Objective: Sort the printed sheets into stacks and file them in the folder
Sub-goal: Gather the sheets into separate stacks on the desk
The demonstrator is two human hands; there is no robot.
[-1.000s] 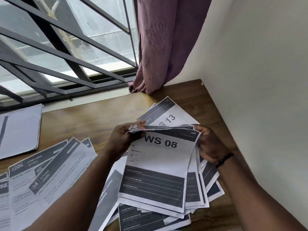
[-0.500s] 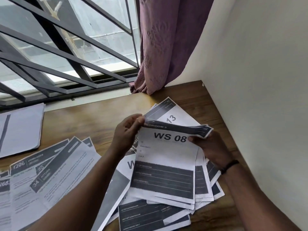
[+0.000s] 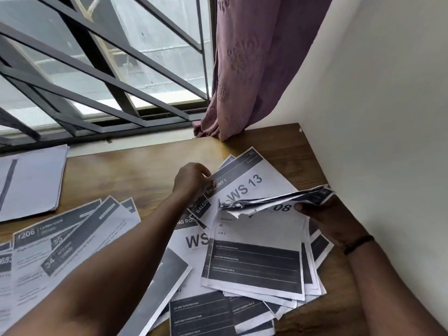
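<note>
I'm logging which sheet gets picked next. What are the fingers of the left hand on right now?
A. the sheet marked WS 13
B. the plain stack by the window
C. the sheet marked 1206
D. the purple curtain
A: the left hand has its fingers on the dark header corner of the WS 13 sheet, while the right hand holds the bent WS 08 bundle.

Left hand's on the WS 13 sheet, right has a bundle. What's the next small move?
Probably slide the white WS 13 sheet free with the left hand, whose grip pinches its dark header corner. It lies partly under the curled bundle of sheets held by the right hand.
</note>
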